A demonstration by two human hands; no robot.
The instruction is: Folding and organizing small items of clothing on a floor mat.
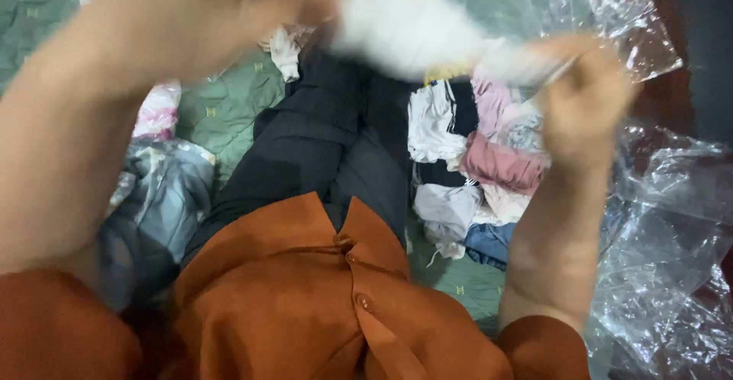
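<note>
- Left hand (229,6): raised close to the camera at the upper left of the view, forearm running down to the lower left into an orange sleeve. The hand is heavily blurred; it appears closed on one end of the white cloth (412,29), but the fingers cannot be made out singly.
- Right hand (584,97): raised at the upper right, forearm rising nearly upright from the orange sleeve at the bottom edge. The fingers are curled and pinch the other end of the white cloth, which narrows to a thin strip there.
- White cloth: held in the air between both hands, stretched across the upper middle of the view, above the lap. It is motion-blurred; its kind and outline cannot be told.
- Orange shirt (305,296): buttoned, fills the lower middle; dark trousers (328,143) extend away from it over the bed.
- Pile of folded clothes (473,166): white, pink, grey and blue pieces lie on the green quilted bedcover (229,105), just beside the trousers, under the right hand.
- Clear plastic sheeting (672,227): crumpled along the right edge of the bed, partly cut off by the frame.
- Bundle of grey and pink fabric (160,189): lies at the left, partly hidden behind the left forearm.
- A yellow object at the top edge is cut off and cannot be identified.
</note>
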